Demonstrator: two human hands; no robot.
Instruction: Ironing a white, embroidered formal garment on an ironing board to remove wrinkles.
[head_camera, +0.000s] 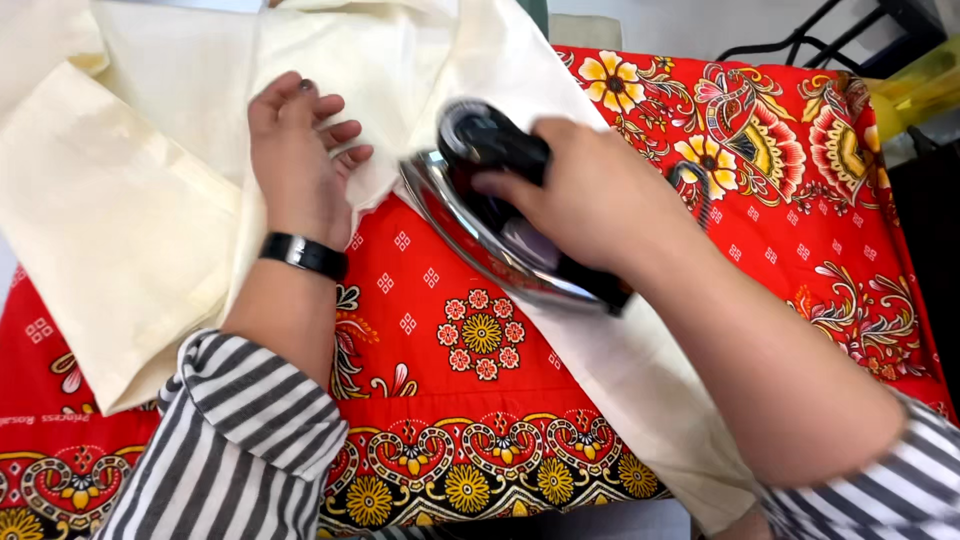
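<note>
A cream garment (150, 200) lies spread over a red floral cloth (470, 380) that covers the work surface. My left hand (298, 160) presses flat on the cream fabric, fingers together, a black band on the wrist. My right hand (590, 200) grips the black handle of a clothes iron (490, 215) with a shiny metal soleplate. The iron rests on a strip of the cream garment, its tip pointing toward my left hand. Both arms wear grey-and-white striped sleeves.
The iron's dark cord (690, 185) curls over the red cloth behind my right hand. A yellow-green object (915, 85) and a black metal frame (850, 30) stand at the far right. The cloth's patterned border (480, 470) runs along the near edge.
</note>
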